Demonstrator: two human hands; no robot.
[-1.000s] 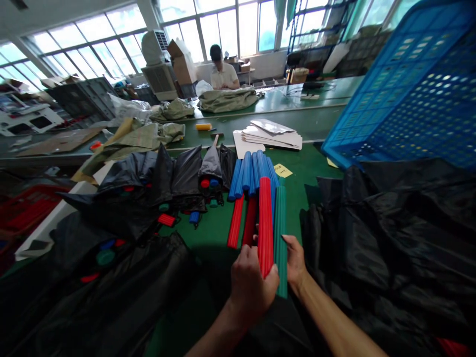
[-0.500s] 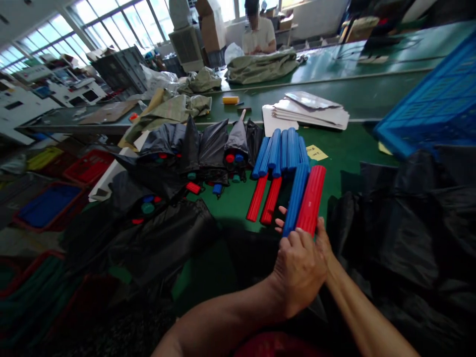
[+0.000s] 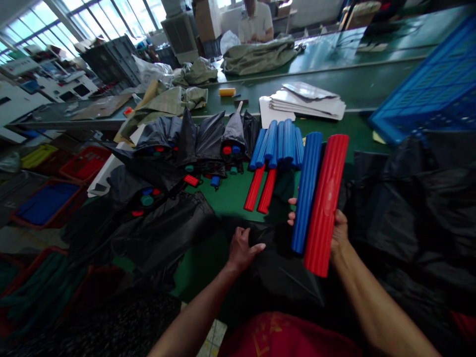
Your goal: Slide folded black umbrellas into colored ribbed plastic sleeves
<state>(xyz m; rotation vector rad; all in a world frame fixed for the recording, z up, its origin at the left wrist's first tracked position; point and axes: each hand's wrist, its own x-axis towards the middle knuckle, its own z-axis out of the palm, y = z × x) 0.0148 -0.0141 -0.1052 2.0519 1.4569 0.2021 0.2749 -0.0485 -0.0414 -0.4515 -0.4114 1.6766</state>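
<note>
Right hand [image 3: 337, 233] wrapped snugly round a ribbed blue rod [image 3: 307, 192] and ribbed red rod [image 3: 326, 206], keeping the pair parallel, just right of the row of blue rods [image 3: 277, 145] on the counter [image 3: 223, 198]; left hand [image 3: 242, 250] open, fingers spread on black fabric [image 3: 282, 267].

Umbrellas [image 3: 201, 136] left, tubes [image 3: 278, 144] beside them, crate [image 3: 424, 84] right

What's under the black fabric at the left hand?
The left hand rests on the black fabric, which lies on the green bench top; anything beneath the fabric is covered.
</note>
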